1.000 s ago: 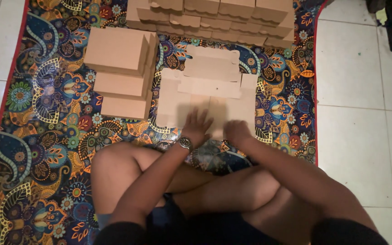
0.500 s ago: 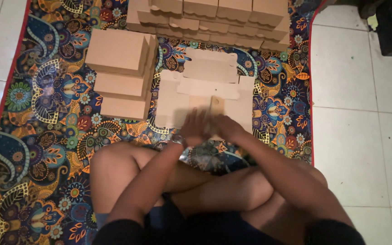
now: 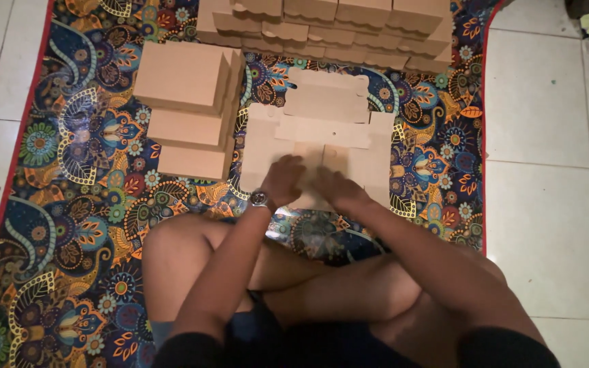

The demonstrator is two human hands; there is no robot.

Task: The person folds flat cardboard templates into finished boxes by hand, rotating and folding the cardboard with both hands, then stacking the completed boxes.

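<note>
Left hand (image 3: 282,178) and right hand (image 3: 335,191) side by side, palms flat on the near edge of a flat, unfolded cardboard sheet (image 3: 322,129) on the patterned mat (image 3: 69,170). Not yet folded, by the look. Finished boxes (image 3: 189,109) stacked left; more rowed behind (image 3: 335,24).

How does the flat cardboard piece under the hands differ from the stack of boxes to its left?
The flat cardboard piece lies unfolded on the patterned mat, flaps spread out; the stack of boxes is folded into closed shapes, piled in stepped layers. The left hand and right hand press on the flat piece; nothing touches the stack. Both are plain brown cardboard on the same mat.
</note>
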